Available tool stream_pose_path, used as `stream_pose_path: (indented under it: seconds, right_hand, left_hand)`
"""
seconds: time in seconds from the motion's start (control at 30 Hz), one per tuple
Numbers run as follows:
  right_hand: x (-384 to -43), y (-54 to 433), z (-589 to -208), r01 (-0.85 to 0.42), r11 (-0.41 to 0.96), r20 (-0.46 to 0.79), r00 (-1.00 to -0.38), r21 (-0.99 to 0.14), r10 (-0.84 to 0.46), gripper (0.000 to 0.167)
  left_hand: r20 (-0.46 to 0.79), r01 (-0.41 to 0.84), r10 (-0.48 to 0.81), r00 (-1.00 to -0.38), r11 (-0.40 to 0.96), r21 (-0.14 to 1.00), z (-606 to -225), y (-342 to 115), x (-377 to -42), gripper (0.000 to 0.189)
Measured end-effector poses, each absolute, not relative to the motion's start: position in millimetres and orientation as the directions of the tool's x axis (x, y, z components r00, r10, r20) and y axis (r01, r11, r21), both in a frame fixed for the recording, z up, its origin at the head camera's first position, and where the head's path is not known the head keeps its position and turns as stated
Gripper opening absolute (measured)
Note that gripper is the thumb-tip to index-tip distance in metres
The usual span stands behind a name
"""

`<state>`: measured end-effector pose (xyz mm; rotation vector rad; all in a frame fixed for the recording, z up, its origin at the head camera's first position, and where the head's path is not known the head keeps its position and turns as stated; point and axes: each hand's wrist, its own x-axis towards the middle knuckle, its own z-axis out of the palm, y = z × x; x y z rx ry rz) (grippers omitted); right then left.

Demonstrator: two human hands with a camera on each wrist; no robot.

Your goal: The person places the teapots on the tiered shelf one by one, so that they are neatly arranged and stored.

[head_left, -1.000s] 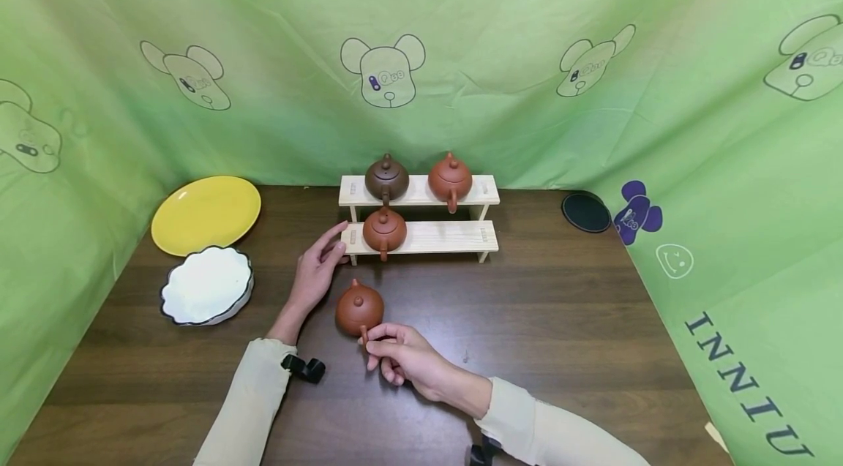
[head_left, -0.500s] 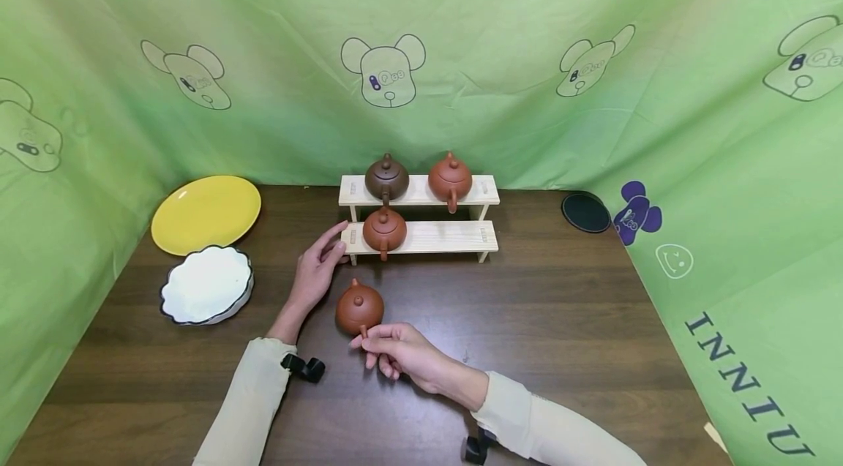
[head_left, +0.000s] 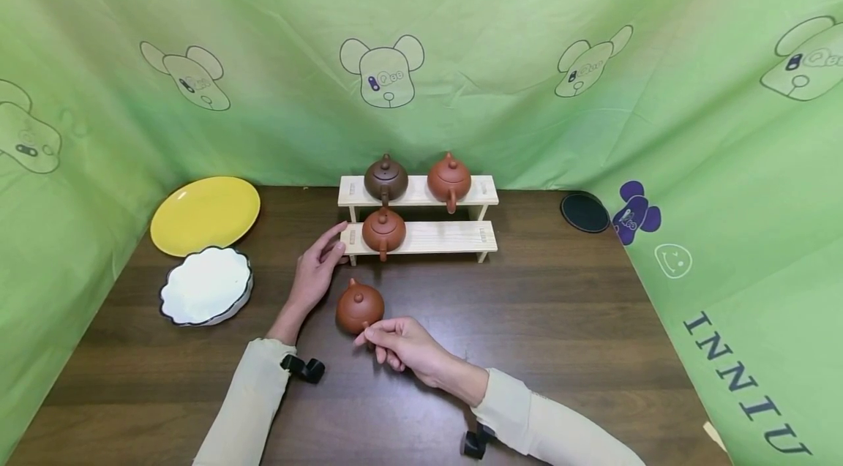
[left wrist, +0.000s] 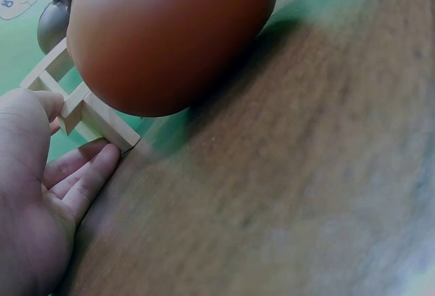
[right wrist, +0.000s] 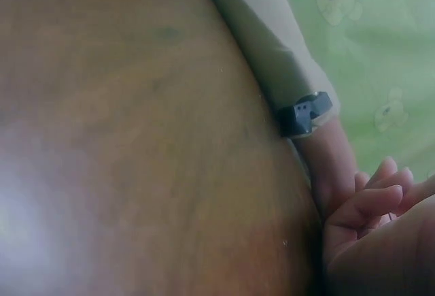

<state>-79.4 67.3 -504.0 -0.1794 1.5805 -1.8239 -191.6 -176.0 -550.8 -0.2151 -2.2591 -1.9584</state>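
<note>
My right hand [head_left: 411, 352] pinches the handle of a reddish-brown clay teapot [head_left: 358, 307] in front of the stand, its spout pointing away. Close up in the left wrist view, the round teapot body [left wrist: 170, 34] fills the top; I cannot tell whether it touches the table. My left hand [head_left: 315, 276] holds the left end of the two-tier wooden stand [head_left: 448, 236], thumb and fingers against its end. One reddish teapot [head_left: 384, 230] sits on the lower tier's left. A dark brown teapot [head_left: 386, 179] and another reddish one [head_left: 449, 179] stand on the upper tier.
A yellow oval plate [head_left: 205, 216] and a white scalloped dish [head_left: 207, 286] with a dark rim lie at the left. At the back right is a black oval coaster-like disc [head_left: 585, 212]. Green printed cloth [head_left: 500, 122] encloses the brown wooden table [head_left: 560, 320].
My right hand has shifted its fingers slightly on the teapot handle and moved up a little, and the teapot has turned slightly. The left hand, stand and other teapots stay put.
</note>
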Motion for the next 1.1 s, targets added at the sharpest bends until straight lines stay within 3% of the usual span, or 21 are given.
stream_pose_path:
  seconds: [0.23,0.47,0.73,1.1]
  right_hand:
    - [-81.6,68.3,-504.5,0.347,0.024,-0.297,-0.763,-0.938,-0.574,0.032]
    - [-80.7,75.9,-497.7,0.328,0.012,-0.272,-0.764,-0.945,-0.584,0.034]
    - [-78.2,92.0,-490.9,0.272,0.007,-0.224,-0.777,-0.962,-0.588,0.036]
    - [-73.3,127.2,-473.0,0.206,0.014,-0.18,-0.815,-0.978,-0.551,0.036]
  left_hand:
    - [0.201,0.202,0.018,-0.979,0.153,0.967,-543.1,-173.9,-186.7,0.047]
    - [0.182,0.184,0.029,-0.983,0.097,0.978,-578.7,-184.7,-205.9,0.046]
    - [0.228,0.228,0.012,-0.974,0.1,0.968,-542.3,-171.0,-186.1,0.045]
    - [0.229,0.229,0.01,-0.973,0.071,0.971,-554.6,-176.0,-192.7,0.045]
